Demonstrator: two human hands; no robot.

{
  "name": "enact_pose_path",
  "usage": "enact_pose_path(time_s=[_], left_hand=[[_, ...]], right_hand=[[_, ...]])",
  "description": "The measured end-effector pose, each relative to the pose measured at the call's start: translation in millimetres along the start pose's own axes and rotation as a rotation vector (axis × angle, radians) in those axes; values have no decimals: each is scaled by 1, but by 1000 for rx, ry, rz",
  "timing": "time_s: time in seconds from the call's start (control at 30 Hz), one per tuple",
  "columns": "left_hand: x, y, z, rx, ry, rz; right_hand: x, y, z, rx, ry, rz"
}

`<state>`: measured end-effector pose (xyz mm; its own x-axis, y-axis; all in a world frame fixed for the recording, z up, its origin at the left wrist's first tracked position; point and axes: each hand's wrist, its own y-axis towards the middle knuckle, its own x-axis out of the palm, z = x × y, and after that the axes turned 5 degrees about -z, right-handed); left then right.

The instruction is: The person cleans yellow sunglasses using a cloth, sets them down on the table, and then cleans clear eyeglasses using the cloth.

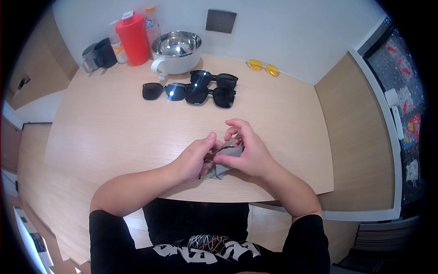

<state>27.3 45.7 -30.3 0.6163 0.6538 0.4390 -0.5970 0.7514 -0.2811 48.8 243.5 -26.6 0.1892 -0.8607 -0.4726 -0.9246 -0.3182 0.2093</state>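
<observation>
Close to the table's front edge, my left hand (194, 160) is closed on a pair of thin-framed glasses (209, 172), thumb raised along the near side. My right hand (253, 153) pinches a grey cloth (229, 154) against the glasses, with its thumb in front and the index finger curled above. Fingers and cloth cover much of the glasses. Beyond the hands lie dark sunglasses (153, 91), with a second dark pair (223, 97) touching at their right. Another dark pair (226, 81) rests just behind.
At the back stand a white-sided steel bowl (175, 64) with a handle, a red tumbler (133, 41), bottles (152, 23) and dark mugs (106, 52). Yellow-lensed glasses (262, 67) lie by the wall. A wooden side panel (360, 132) borders the table (114, 137) at right.
</observation>
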Motion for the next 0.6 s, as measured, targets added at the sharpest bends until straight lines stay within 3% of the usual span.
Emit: enact_pose_path(time_s=[0.13, 0.23, 0.33, 0.43, 0.6], left_hand=[[6, -1, 4, 8, -20, 67], [8, -1, 5, -4, -38, 74], [4, -1, 5, -33, -13, 35], [-1, 0, 3, -40, 5, -3], [4, 0, 2, -21, -24, 63]], right_hand=[[-7, 2, 0, 118, 108, 70], [-8, 3, 8, 115, 187, 110], [0, 0, 3, -36, -57, 7], [1, 1, 2, -66, -44, 17], [-6, 4, 10, 39, 123, 118]])
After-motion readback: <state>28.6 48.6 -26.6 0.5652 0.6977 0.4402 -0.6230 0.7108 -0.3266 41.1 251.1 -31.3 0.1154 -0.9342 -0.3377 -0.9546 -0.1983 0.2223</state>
